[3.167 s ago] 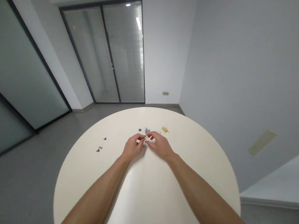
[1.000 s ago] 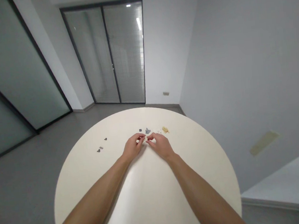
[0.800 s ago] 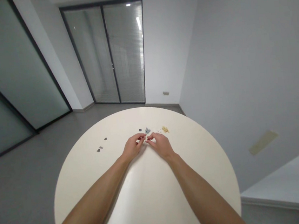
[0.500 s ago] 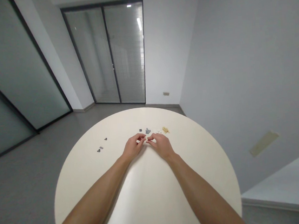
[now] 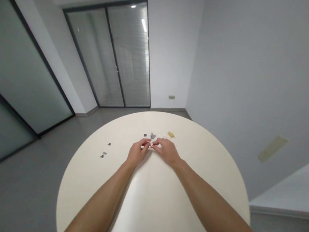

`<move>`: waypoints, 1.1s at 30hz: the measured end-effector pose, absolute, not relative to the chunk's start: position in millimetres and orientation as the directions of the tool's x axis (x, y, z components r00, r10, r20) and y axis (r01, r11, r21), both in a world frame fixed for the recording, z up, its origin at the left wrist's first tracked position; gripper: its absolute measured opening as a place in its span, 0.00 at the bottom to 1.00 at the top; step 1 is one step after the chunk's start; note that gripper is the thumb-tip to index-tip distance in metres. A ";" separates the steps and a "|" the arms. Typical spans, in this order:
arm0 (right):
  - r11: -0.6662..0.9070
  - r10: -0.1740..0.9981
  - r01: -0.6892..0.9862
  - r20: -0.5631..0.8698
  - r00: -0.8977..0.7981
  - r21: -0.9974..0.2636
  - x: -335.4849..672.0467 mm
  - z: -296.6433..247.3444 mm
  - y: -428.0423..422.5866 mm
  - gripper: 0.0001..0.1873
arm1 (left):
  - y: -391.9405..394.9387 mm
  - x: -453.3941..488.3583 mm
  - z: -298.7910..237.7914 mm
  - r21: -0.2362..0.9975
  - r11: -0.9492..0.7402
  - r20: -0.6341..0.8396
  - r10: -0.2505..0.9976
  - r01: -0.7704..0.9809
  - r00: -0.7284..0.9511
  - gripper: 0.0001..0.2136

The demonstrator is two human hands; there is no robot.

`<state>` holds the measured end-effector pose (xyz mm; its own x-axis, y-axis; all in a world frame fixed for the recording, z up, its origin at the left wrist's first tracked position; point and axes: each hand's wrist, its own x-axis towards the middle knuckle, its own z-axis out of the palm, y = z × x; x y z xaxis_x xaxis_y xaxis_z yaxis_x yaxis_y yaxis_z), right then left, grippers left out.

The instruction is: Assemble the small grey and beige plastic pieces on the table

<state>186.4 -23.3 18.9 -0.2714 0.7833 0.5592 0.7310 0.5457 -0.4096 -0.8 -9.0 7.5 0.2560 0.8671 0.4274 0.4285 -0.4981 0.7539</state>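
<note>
Fingers: small pale piece [image 5: 151,143] pinched by left hand [image 5: 138,152] and right hand [image 5: 166,151].
Piece: held between hands, yellow pieces [image 5: 171,134] at its 2 o'clock.
Drop risk: could be caused by uneven pressure.

A round, cream-white counter [image 5: 163,206] with a softly shiny top. On its far half, left to right, lie a dark square piece [image 5: 145,135], a blue-gray heap [image 5: 152,135], scattered white bits [image 5: 164,135] and a yellow pile [image 5: 171,134] (each part too small to identify). Well apart, toward the left edge, sit a small dark piece [image 5: 109,144] and, nearer, a gray rectangle [image 5: 105,153] just beside another dark piece [image 5: 102,156].
</note>
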 end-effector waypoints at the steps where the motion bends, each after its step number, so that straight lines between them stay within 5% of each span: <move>1: 0.542 0.784 0.732 0.562 -0.264 -0.412 186.2 18.7 -23.3 0.06 | -8.7 -0.8 6.9 0.754 -0.495 0.424 0.869 0.431 0.255 0.14; 33: 0.544 0.789 0.681 0.575 -0.217 -0.490 183.2 20.2 -24.9 0.06 | -13.5 1.4 11.8 0.793 -0.501 0.423 0.862 0.347 0.278 0.13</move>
<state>183.2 -24.9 20.2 -0.2168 0.7888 0.5752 0.6808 0.5444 -0.4900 1.4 -13.5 11.8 0.2782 0.8624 0.4230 0.3467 -0.5008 0.7931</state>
